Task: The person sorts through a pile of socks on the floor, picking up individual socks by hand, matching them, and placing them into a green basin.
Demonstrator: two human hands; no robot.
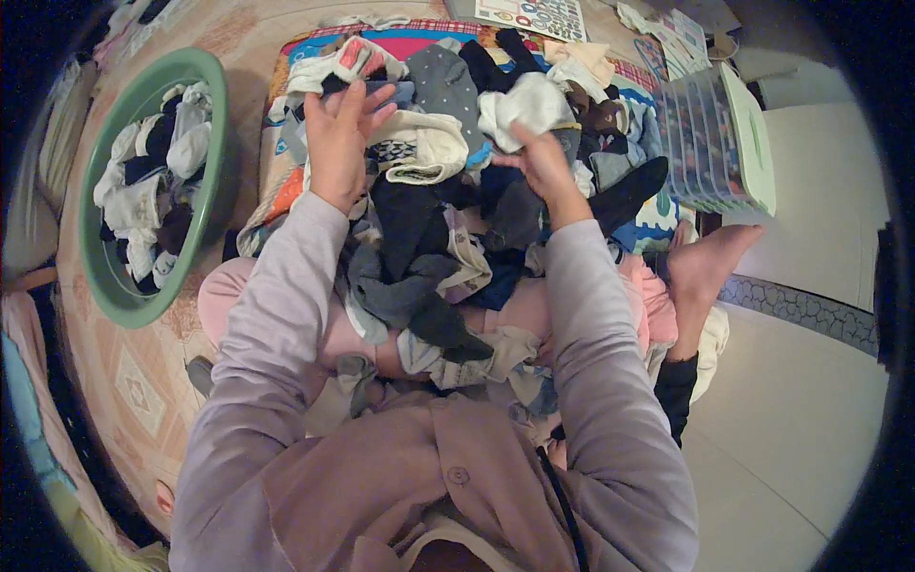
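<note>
A large heap of mixed socks covers a patterned mat (647,222) before me. My left hand (339,136) is spread over the back left of the heap, close to a white sock with a red patch (361,58); nothing is held in it. My right hand (540,161) has its thumb and fingers on a bunched white sock (532,104). Between the hands lies a cream sock with a dark pattern (429,143), beside a grey dotted sock (443,79). Dark grey socks (400,286) spill over my lap.
A green plastic basin (214,150) with several socks stands at the left on the tiled floor. A clear plastic box with a pale green lid (747,136) lies at the right edge of the mat. Printed sheets (547,20) are at the back.
</note>
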